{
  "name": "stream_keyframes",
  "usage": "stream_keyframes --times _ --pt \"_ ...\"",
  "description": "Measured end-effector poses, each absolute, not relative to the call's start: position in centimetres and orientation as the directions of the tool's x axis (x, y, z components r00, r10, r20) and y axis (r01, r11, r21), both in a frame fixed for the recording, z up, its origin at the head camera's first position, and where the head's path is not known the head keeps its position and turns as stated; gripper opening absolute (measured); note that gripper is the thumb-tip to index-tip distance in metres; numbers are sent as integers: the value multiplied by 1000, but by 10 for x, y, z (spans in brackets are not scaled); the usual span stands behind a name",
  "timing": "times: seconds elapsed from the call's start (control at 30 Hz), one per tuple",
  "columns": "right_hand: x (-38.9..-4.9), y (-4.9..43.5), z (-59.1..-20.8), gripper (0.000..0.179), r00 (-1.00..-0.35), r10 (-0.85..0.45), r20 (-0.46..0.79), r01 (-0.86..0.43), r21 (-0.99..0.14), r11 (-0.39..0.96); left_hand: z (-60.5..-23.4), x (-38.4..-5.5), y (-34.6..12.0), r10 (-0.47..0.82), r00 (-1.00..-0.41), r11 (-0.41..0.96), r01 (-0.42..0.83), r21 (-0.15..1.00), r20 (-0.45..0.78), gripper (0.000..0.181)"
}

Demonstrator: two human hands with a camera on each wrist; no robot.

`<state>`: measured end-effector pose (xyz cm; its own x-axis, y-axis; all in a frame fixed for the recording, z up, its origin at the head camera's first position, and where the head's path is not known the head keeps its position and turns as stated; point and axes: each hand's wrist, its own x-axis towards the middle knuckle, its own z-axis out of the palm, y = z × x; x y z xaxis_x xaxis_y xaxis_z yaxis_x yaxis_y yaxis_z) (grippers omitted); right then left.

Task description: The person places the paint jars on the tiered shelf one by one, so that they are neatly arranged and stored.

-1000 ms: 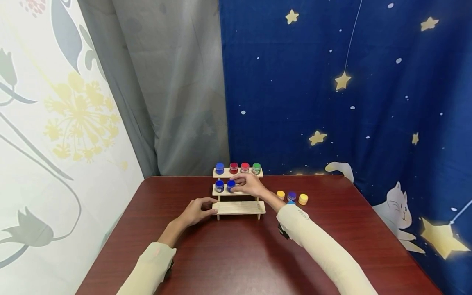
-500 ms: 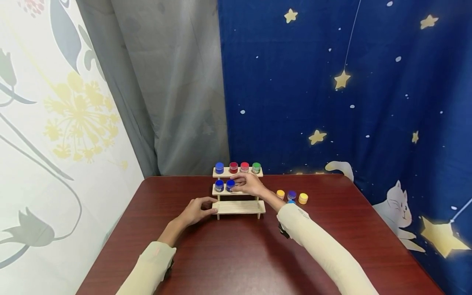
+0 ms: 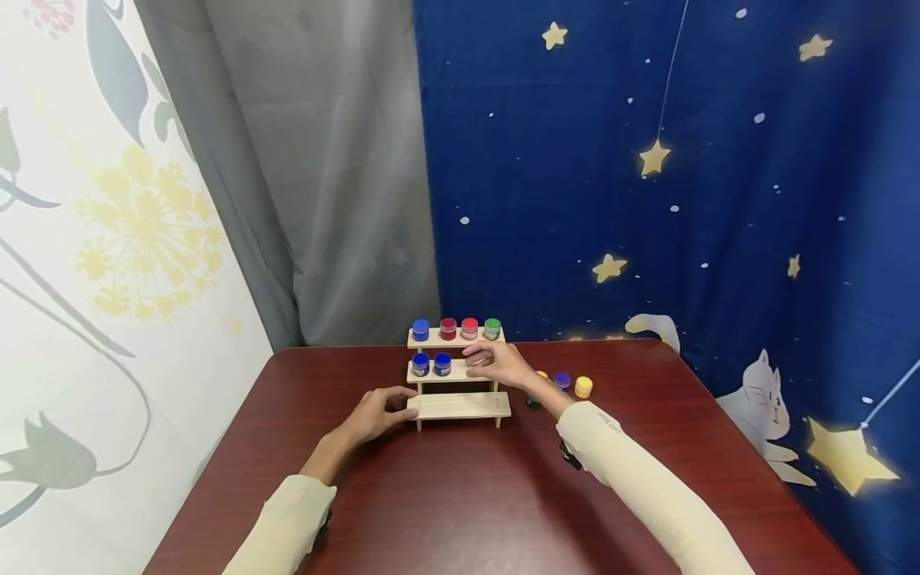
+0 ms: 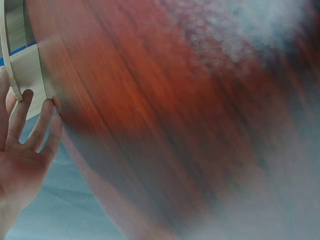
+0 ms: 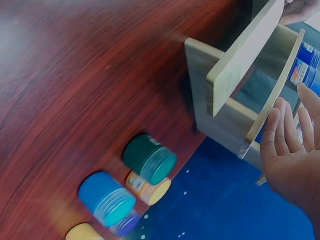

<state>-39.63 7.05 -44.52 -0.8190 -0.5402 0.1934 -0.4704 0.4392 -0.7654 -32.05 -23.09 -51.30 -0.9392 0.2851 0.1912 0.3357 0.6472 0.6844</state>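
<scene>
A three-step wooden display stand (image 3: 458, 406) stands on the table. In the head view my left hand (image 3: 375, 414) holds the left end of its lowest step between thumb and fingers; the left wrist view shows fingertips against the wood. My right hand (image 3: 501, 363) hovers by the right part of the middle step, fingers extended and nothing seen in them. Two dark blue paint jars (image 3: 442, 364) stand on the middle step's left half. The top step bears a blue jar (image 3: 420, 329), a dark red jar (image 3: 448, 328), a red jar (image 3: 469, 328) and a green jar (image 3: 492, 328).
Right of the stand, on the red-brown table (image 3: 460, 495), are a yellow jar (image 3: 584, 387), a purple jar (image 3: 561, 382), a teal-green jar (image 5: 149, 157), a bright blue jar (image 5: 106, 199) and an orange-yellow jar (image 5: 149, 189). Curtains hang behind the table.
My right hand has let go of the second blue jar on the middle step and moved right. That jar stays standing. My left hand keeps its place at the stand.
</scene>
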Motion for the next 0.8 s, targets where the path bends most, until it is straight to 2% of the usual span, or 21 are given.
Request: stream_keyframes --times 0.37,0.63,0.8 --pt "-393 93 -445 38 -826 -523 212 -487 -735 472 -513 -320 -232 295 -936 633 343 694 193 36" --pt "-396 110 -451 39 -841 -506 190 -437 -791 428 -512 -320 -232 281 -946 638 311 705 162 37" --pt "-396 120 -451 36 -829 -513 222 -464 -786 410 -511 -319 -231 285 -944 633 317 706 168 36"
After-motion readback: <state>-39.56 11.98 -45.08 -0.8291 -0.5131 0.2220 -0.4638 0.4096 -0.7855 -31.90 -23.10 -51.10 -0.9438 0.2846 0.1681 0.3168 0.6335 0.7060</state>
